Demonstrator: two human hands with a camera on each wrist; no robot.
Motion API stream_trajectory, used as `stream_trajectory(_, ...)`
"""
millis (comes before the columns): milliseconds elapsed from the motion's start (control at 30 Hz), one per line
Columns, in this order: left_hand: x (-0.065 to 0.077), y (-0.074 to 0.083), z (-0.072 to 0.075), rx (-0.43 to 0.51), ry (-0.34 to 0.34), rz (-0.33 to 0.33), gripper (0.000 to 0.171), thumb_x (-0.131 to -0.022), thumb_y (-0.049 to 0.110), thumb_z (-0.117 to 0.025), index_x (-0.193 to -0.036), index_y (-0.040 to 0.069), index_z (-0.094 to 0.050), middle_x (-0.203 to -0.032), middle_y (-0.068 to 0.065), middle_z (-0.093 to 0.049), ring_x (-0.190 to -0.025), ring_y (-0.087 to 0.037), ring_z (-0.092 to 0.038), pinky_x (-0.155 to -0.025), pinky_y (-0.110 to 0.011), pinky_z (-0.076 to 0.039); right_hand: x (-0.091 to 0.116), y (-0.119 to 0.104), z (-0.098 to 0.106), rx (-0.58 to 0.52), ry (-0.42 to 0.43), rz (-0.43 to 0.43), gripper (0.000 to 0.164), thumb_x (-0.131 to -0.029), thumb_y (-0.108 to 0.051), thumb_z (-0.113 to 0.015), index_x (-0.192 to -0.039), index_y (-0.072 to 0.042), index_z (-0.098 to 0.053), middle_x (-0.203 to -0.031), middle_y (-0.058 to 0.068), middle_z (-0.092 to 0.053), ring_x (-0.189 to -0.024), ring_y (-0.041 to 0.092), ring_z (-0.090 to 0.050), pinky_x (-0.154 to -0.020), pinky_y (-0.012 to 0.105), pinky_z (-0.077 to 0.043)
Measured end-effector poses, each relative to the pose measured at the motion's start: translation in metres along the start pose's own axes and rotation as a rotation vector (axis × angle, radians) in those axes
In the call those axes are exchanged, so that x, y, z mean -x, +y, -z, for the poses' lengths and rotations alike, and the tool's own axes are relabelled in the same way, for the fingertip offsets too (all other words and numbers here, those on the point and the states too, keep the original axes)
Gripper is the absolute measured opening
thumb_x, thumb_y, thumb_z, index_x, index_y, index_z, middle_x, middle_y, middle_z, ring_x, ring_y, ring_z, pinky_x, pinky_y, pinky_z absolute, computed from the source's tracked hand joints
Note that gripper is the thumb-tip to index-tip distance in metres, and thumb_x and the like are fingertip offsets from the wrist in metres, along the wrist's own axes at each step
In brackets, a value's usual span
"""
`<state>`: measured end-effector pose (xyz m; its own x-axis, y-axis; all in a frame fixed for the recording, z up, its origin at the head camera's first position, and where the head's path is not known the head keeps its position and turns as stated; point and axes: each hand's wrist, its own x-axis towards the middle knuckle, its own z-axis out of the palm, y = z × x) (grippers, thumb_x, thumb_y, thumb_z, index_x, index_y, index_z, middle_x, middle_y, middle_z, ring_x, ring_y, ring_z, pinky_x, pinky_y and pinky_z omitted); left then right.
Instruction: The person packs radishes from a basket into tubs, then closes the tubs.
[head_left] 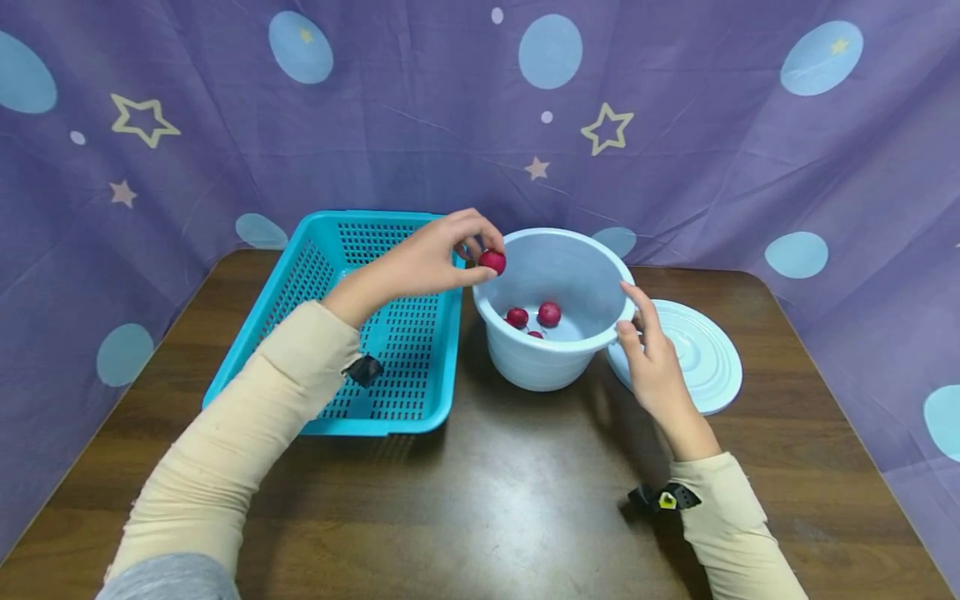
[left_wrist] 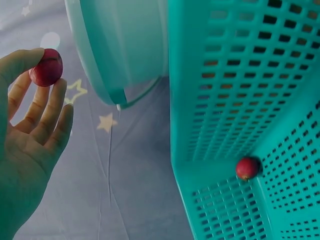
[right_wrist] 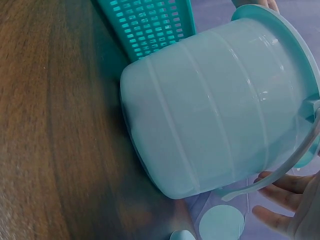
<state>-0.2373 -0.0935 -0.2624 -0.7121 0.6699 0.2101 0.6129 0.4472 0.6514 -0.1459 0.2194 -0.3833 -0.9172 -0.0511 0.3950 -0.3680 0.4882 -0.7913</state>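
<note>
In the head view my left hand (head_left: 431, 254) pinches a small round red fruit (head_left: 492, 262) between thumb and fingers, beside the left rim of a pale blue bucket (head_left: 543, 367). Several similar fruits (head_left: 549, 314) lie on the bucket's bottom. My right hand (head_left: 656, 367) holds the bucket's right rim, thumb and forefinger on the edge; the right wrist view shows its other fingers (right_wrist: 282, 195) outside, near the handle (right_wrist: 280, 172). A turquoise slotted basket (head_left: 446, 392) stands left of the bucket, under my left forearm. One red fruit (left_wrist: 247, 168) sits in its corner.
A round pale blue lid (head_left: 708, 354) lies on the brown wooden table (head_left: 517, 500), right of the bucket and partly behind my right hand. A purple patterned curtain (head_left: 420, 100) hangs behind the table's far edge.
</note>
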Motion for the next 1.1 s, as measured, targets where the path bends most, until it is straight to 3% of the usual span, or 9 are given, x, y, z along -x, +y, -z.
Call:
stream_trajectory(267, -0.002, 0.010, -0.013, -0.038, -0.060, -0.037, 0.023, -0.089, 0.015, -0.075, -0.111, 0.014, -0.067, -0.108, 0.001, -0.056, -0.094, -0.021, -0.061, -0.081, -0.035, -0.052, 0.001, 0.000, 0.000, 0.007, -0.002, -0.006, 0.049, -0.107, -0.036, -0.041, -0.154, -0.026, -0.032, -0.132, 0.028, -0.056, -0.119, 0.036, -0.054, -0.100, 0.057, -0.038)
stream_trajectory(467, -0.003, 0.017, -0.022, -0.059, -0.106, -0.024, 0.029, -0.087, 0.018, -0.077, -0.113, 0.015, -0.066, -0.110, 0.002, -0.058, -0.097, -0.019, -0.061, -0.087, -0.035, -0.051, 0.001, 0.001, 0.000, 0.013, 0.000, -0.005, 0.050, -0.107, -0.038, -0.041, -0.154, -0.027, -0.032, -0.131, 0.028, -0.057, -0.118, 0.037, -0.055, -0.099, 0.056, -0.038)
stream_trajectory(700, -0.006, 0.017, -0.033, -0.055, -0.159, -0.048, 0.029, -0.089, 0.020, -0.077, -0.115, 0.014, -0.064, -0.110, 0.003, -0.060, -0.093, -0.014, -0.063, -0.088, -0.030, -0.050, 0.001, 0.000, 0.000, 0.010, 0.001, -0.001, 0.050, -0.107, -0.038, -0.041, -0.154, -0.026, -0.032, -0.131, 0.028, -0.057, -0.117, 0.036, -0.055, -0.099, 0.056, -0.038)
stream_trajectory(1100, -0.008, 0.014, -0.043, -0.041, -0.237, -0.010, 0.029, -0.090, 0.021, -0.075, -0.117, 0.013, -0.066, -0.114, 0.002, -0.060, -0.093, -0.011, -0.062, -0.091, -0.032, -0.049, 0.001, 0.000, 0.000, 0.011, 0.005, 0.005, 0.050, -0.107, -0.038, -0.041, -0.154, -0.026, -0.032, -0.131, 0.029, -0.056, -0.117, 0.037, -0.055, -0.099, 0.056, -0.038)
